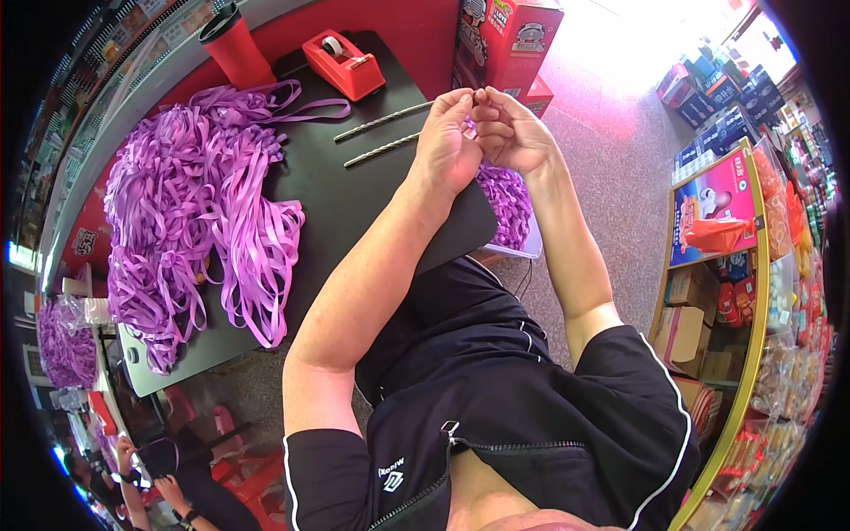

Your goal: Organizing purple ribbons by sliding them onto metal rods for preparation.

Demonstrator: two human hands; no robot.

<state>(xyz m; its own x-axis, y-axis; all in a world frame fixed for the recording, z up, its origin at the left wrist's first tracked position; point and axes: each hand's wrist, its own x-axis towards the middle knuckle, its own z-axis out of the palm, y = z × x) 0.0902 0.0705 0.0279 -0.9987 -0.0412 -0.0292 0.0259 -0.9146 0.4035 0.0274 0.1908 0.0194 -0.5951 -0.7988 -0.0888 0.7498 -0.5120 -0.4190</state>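
My left hand [447, 137] and my right hand [518, 137] meet above the far right edge of the dark table [328, 203]. Thumb and fingers of both are pinched together at a small dark spot; what they hold is too small to make out. A bit of purple shows between the palms. Two twisted metal rods [382, 120] lie side by side on the table, their right ends hidden by my left hand. Below my hands, a light plastic bin [532, 239] holds a heap of purple ribbon pieces [506, 203].
A large tangle of purple ribbons [195, 212] covers the table's left side. Behind it stand a red tumbler [237, 49] and a red tape dispenser [345, 66]. Red boxes [509, 44] rise beyond the table. Shelves line the right; another person's hands [168, 487] work at lower left.
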